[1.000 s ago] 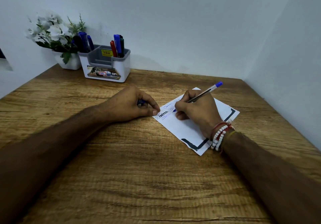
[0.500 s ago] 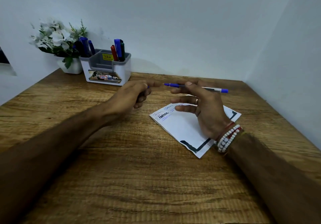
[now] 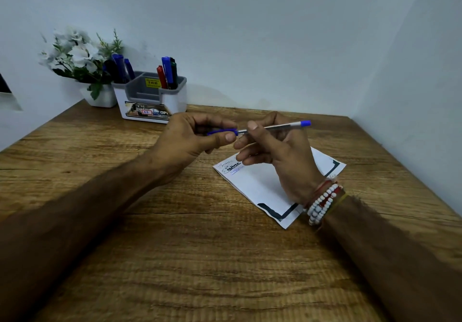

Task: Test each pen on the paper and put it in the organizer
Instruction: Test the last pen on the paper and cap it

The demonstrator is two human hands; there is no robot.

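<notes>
the person has the pen (image 3: 272, 127) lifted above the paper (image 3: 260, 184), roughly level between both hands. the right hand (image 3: 282, 156) pinches the clear barrel with thumb and fingertips, the other fingers loosely curled. the left hand (image 3: 190, 141) is curled round the blue cap (image 3: 221, 131), lined up with the tip end — looks like capping so the ink won't dry or smear. there are scribbles on the paper's corner, so testing seems done. the organizer (image 3: 172, 101) sits well apart by the back wall with other pens standing in it — probably the next stop.
</notes>
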